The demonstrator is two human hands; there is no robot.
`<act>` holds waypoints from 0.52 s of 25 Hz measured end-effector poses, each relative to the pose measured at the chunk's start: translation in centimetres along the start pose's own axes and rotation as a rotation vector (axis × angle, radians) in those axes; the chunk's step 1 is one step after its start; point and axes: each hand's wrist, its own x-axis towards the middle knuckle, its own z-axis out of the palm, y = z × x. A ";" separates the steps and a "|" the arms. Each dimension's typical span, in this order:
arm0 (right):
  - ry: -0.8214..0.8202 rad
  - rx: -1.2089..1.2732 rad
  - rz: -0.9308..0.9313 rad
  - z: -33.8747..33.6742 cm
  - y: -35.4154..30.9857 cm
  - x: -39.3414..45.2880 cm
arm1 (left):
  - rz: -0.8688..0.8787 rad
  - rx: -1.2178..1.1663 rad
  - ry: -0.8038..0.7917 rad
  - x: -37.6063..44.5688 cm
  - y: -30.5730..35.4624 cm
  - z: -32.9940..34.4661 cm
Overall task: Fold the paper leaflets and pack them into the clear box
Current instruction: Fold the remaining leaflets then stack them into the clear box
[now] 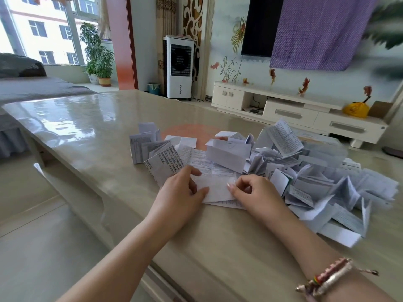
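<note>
head view: both hands work one leaflet (214, 188) flat on the tabletop (91, 127) near its front edge. left hand (185, 188) pins its left side with curled fingers, right hand (250, 189) pinches the fold, likely creasing it. loose pile (316, 182) lies right; no clear box is discernible.

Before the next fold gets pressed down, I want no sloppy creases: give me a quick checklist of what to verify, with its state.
1. Left hand holds the leaflet: ok.
2. Right hand pinches the leaflet's other side: ok.
3. Leaflet lies on the table: ok.
4. Edges lined up: cannot tell, hands cover them.
5. Loose pile kept off the fold: not ok, it touches the right hand.
6. Clear box within reach: cannot tell, none visible.
</note>
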 end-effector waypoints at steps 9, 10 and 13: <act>-0.008 -0.363 -0.008 0.4 -1.2 -0.2 | 0.076 0.290 -0.006 -0.7 0.7 0.7; 0.001 -0.366 -0.029 0.4 -1.2 -0.4 | 0.073 0.297 -0.009 -0.8 0.7 0.7; 0.065 -0.236 -0.152 0.1 -1.2 -0.9 | 0.075 0.269 -0.014 -0.6 0.6 0.6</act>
